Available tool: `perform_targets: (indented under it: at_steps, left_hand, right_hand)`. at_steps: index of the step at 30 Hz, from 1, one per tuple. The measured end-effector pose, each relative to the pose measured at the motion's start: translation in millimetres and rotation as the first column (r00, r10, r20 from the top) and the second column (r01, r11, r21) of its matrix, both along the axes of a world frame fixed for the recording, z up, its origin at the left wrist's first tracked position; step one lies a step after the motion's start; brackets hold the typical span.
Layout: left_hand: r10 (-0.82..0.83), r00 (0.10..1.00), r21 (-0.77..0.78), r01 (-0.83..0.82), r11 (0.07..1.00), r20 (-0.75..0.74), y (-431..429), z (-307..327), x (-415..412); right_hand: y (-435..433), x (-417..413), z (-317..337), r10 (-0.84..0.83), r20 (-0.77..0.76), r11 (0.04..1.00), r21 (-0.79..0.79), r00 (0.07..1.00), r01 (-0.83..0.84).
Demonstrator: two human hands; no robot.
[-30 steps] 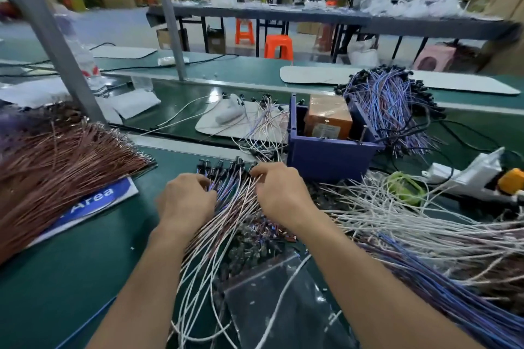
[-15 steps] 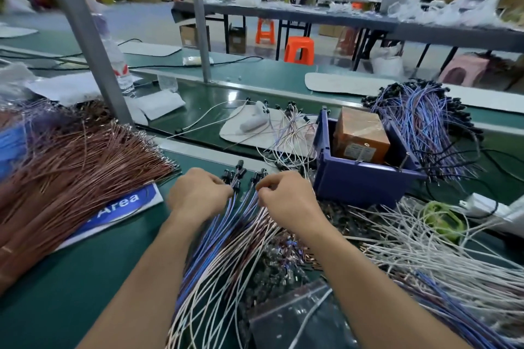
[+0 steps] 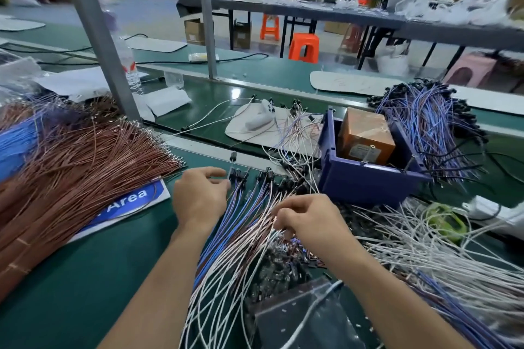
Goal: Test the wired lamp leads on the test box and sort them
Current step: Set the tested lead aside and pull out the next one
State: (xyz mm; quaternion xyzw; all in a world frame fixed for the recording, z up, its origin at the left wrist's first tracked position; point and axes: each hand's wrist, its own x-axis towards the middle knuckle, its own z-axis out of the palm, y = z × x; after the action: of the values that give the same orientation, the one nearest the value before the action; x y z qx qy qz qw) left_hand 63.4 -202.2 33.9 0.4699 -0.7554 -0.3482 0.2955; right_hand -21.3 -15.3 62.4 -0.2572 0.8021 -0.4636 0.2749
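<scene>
The left hand (image 3: 200, 195) curls at the far black ends of the leads (image 3: 243, 224); whether it pinches any, I cannot tell. The right hand (image 3: 309, 221) pinches leads near the bin (image 3: 365, 181).

The fanned leads (image 3: 243, 229) lay flat on the desk (image 3: 85, 278). Their blue, pinkish and white wires spread toward the near edge, with black sockets (image 3: 266, 176) bunched at the far end. The right hand (image 3: 309, 221) pinched a few mid-length. A heap of blue-violet leads (image 3: 425, 127) lay just beyond the blue bin (image 3: 360, 181).
</scene>
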Motion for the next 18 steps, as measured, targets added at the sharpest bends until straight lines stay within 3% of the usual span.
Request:
perform_targets:
  at_steps: [3,5,6,9,14,16,18]
  left_hand:
    - [-0.093,0.989,-0.113,0.080,0.990,-0.115,12,12,-1]
    - [-0.228,0.941,-0.061,0.220,0.974,-0.249,28,24,0]
    - [-0.320,0.883,0.026,0.350,0.937,-0.343,38,31,0]
    - [-0.490,0.708,0.241,0.664,0.708,-0.509,69,40,-2]
    - [-0.611,0.682,0.429,0.730,0.532,-0.403,88,40,13]
    - [-0.666,0.679,0.433,0.724,0.537,-0.309,87,39,22]
    - [-0.691,0.692,0.408,0.704,0.581,-0.211,87,40,30]
  right_hand:
    - [-2,11,7,-0.010,0.144,0.985,-0.168,0.990,0.034]
    - [-9,17,15,-0.051,0.202,0.960,-0.259,0.978,0.104]
    - [-11,18,19,-0.087,0.219,0.946,-0.287,0.972,0.149]
    - [-9,21,32,-0.219,0.350,0.850,-0.390,0.911,0.354]
    - [43,12,48,-0.299,0.687,0.519,-0.466,0.663,0.716]
    - [73,4,51,-0.299,0.727,0.425,-0.478,0.618,0.769]
    - [100,0,49,-0.316,0.707,0.412,-0.498,0.633,0.763]
